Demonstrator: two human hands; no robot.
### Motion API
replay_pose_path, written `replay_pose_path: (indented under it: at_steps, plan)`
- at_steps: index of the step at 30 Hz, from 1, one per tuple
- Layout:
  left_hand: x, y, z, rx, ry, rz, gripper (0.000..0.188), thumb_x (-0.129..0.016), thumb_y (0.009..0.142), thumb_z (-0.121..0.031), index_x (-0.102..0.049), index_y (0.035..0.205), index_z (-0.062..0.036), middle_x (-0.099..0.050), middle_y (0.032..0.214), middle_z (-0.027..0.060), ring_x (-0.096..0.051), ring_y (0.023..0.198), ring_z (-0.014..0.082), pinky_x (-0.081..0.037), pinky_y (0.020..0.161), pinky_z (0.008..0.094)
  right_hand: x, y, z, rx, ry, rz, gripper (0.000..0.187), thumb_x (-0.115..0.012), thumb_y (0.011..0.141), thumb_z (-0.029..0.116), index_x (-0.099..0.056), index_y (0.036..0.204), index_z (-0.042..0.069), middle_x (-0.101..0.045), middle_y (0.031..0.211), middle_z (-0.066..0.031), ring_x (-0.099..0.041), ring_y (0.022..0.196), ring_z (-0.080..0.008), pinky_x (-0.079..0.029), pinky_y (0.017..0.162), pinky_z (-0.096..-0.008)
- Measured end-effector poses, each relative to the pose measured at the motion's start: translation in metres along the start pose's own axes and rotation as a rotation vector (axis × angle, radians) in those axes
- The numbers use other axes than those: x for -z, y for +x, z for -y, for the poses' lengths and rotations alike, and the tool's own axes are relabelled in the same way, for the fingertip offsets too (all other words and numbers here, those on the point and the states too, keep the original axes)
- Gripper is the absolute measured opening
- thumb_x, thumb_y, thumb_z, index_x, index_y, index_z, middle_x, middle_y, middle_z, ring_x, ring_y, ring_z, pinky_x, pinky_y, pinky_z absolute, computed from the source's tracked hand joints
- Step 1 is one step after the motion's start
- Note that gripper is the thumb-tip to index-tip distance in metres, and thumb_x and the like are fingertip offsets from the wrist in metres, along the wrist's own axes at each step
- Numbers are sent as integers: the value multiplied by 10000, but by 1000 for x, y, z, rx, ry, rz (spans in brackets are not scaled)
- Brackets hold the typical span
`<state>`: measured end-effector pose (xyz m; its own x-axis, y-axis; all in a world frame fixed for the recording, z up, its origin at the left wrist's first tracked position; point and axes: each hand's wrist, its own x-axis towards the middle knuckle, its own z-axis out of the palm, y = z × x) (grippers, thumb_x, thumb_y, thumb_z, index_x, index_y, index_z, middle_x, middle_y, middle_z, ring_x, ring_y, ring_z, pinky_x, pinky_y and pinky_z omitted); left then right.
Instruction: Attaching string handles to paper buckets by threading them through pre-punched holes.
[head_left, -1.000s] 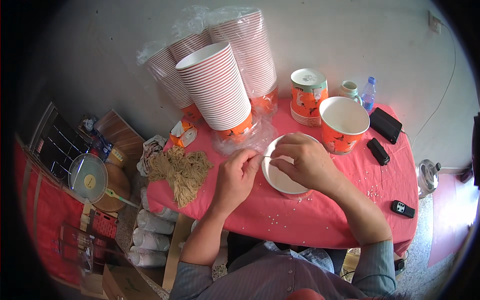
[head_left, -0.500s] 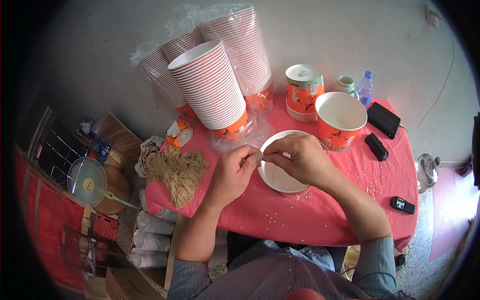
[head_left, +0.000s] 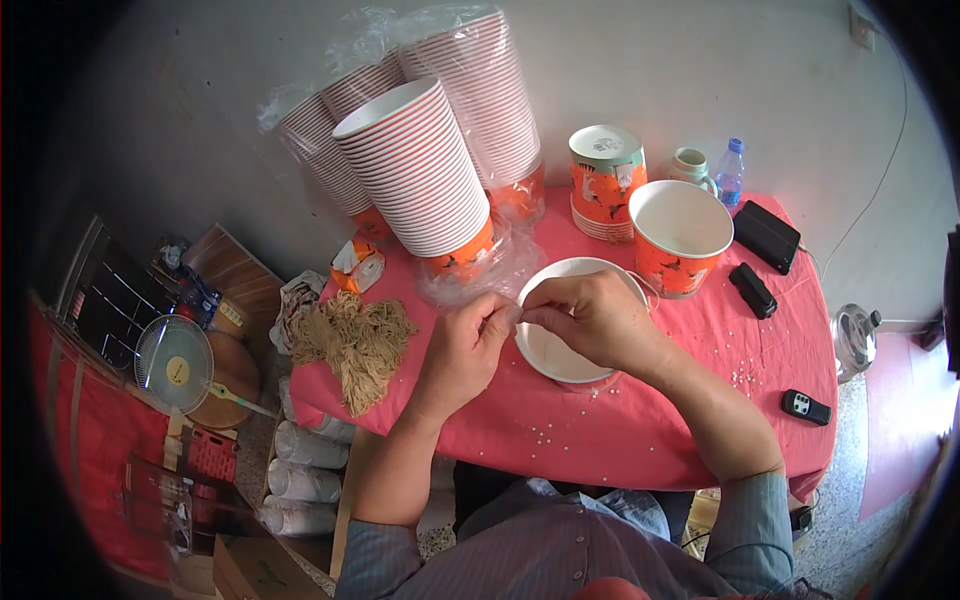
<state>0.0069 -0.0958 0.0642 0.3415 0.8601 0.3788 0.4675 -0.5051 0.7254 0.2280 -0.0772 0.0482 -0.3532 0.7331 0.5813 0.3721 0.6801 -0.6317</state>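
A paper bucket (head_left: 558,352), white inside, stands on the table in front of me. Over its left rim, my left hand (head_left: 468,345) and my right hand (head_left: 592,318) meet at the fingertips. Both are closed in a pinch, thumb against finger. Whatever lies between the fingertips is too small and hidden to name. A thin pale cord (head_left: 650,288) loops out at the bucket's right side, behind my right hand. To the left of my left hand lies a heap of tan cords (head_left: 358,345).
Tall stacks of paper buckets (head_left: 415,170), some in plastic film, stand behind left. Upturned buckets (head_left: 606,185), an upright orange bucket (head_left: 680,265), a mug (head_left: 690,165) and a bottle (head_left: 732,172) stand behind right. White bits (head_left: 543,436) dot the pink tablecloth (head_left: 700,440).
My pinched fingertips have shifted very slightly and still meet over the bucket's rim. The cord loop at the bucket's right shows a little more. The other things have kept their places.
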Motion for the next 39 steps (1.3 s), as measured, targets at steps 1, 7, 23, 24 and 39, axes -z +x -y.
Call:
replay_pose_path:
  at_steps: [1,7,23,24,39]
  plan:
    - [-1,-1,1,0,1,0,209,-643,1125,-152,-689,1060,42,-712,844,143,-703,766,220,-541,708,371,-1,0,-1,18,-49,31,139,-824,939,138,-815,1055,63,-814,889,-98,-795,789,-251,-621,725,-366]
    - [-4,-9,18,29,191,-208,185,-643,1108,-153,-669,1085,29,-700,855,188,-717,778,297,-539,702,410,0,-3,-9,-34,-100,-7,103,-764,941,171,-810,975,85,-793,853,-126,-764,748,-337,-604,702,-449]
    - [-44,-40,67,273,-308,-112,437,-640,1093,-227,-618,1476,-17,-625,893,-2,-575,825,63,-477,727,261,-12,-9,-20,-274,-191,203,147,-724,958,212,-764,983,72,-809,933,-139,-781,846,-367,-610,802,-486]
    - [-39,-23,41,370,-474,-74,449,-657,1079,-223,-625,1472,-9,-607,868,-35,-557,822,58,-468,716,265,-11,-11,-26,-292,-210,201,151,-716,963,214,-755,992,71,-807,935,-141,-780,850,-372,-610,804,-492]
    - [-51,-43,31,431,-570,-26,465,-609,1100,-137,-564,1549,-25,-685,893,25,-614,645,71,-498,521,243,-7,-14,-17,-283,-274,238,179,-679,990,242,-749,1006,78,-797,915,-136,-769,822,-380,-604,785,-500]
